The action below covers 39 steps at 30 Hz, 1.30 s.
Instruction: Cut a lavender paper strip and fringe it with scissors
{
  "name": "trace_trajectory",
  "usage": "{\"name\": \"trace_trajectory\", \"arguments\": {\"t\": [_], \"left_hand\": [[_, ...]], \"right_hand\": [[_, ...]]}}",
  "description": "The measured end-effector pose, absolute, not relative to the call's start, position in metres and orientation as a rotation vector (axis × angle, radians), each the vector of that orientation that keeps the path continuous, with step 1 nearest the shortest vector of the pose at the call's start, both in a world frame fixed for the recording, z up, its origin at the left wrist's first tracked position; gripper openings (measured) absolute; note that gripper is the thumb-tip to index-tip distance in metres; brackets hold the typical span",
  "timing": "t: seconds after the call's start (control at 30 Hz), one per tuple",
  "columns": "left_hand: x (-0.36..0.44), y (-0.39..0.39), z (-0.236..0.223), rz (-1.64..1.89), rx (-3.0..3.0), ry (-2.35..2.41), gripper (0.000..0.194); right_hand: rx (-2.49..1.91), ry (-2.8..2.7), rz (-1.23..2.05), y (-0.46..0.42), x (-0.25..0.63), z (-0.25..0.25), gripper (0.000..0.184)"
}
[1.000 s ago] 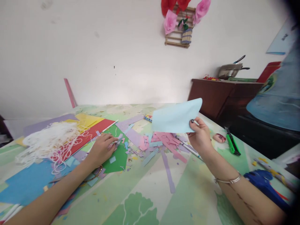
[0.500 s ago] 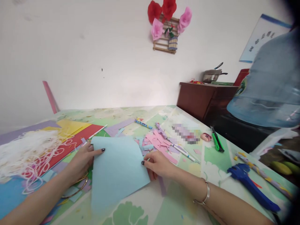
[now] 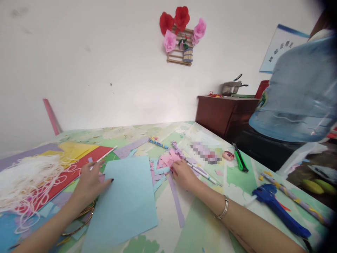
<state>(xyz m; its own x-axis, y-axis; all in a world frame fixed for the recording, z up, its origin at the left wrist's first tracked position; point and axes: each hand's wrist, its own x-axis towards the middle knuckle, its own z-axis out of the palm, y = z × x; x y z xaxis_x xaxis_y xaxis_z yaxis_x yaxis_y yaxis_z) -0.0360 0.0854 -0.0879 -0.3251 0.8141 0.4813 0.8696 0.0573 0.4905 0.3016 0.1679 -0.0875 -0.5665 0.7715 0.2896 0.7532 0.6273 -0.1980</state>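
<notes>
A light blue sheet of paper (image 3: 126,200) lies flat on the patterned tablecloth in front of me. My left hand (image 3: 91,181) is at its left edge, fingers apart, with the thumb resting over the paper. Beyond the sheet's right edge, my right hand (image 3: 184,175) has its fingers bent together and their tips down at a pile of pink paper scraps (image 3: 168,158) and a light blue strip (image 3: 162,170); whether anything is pinched there is hidden. A long purple paper strip (image 3: 177,203) runs toward me below that hand. Gold metal loops (image 3: 79,219) lie under my left wrist.
White string (image 3: 31,172) is heaped at left over red paper (image 3: 92,154) and yellow paper (image 3: 76,149). To the right lie a green box cutter (image 3: 240,160), a blue glue gun (image 3: 281,211) and a wrapped stick (image 3: 295,196). A water jug (image 3: 297,95) stands beyond the table edge.
My right hand has let go of the blue sheet's right edge and moved to the scraps. The sheet now lies flatter and further left. My left hand's fingers have spread.
</notes>
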Motion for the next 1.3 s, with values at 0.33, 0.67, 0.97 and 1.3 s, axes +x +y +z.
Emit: {"name": "trace_trajectory", "arguments": {"t": [0.33, 0.67, 0.97, 1.3], "left_hand": [[0.060, 0.195, -0.058, -0.685, -2.568, -1.687, 0.026], [0.137, 0.303, -0.074, -0.554, -2.718, -1.602, 0.028], [0.140, 0.320, -0.076, -0.487, -2.671, -1.724, 0.026], [0.102, 0.296, -0.058, -0.519, -2.441, -1.827, 0.033]], "right_hand": [[-0.932, -2.503, 0.221, 0.164, 0.293, -0.095, 0.027], [-1.426, -2.235, 0.019, 0.216, 0.334, -0.077, 0.022], [-1.645, -2.100, -0.016, 0.241, 0.346, -0.080, 0.020], [-1.791, -1.927, -0.079, 0.242, 0.355, -0.078, 0.021]]}}
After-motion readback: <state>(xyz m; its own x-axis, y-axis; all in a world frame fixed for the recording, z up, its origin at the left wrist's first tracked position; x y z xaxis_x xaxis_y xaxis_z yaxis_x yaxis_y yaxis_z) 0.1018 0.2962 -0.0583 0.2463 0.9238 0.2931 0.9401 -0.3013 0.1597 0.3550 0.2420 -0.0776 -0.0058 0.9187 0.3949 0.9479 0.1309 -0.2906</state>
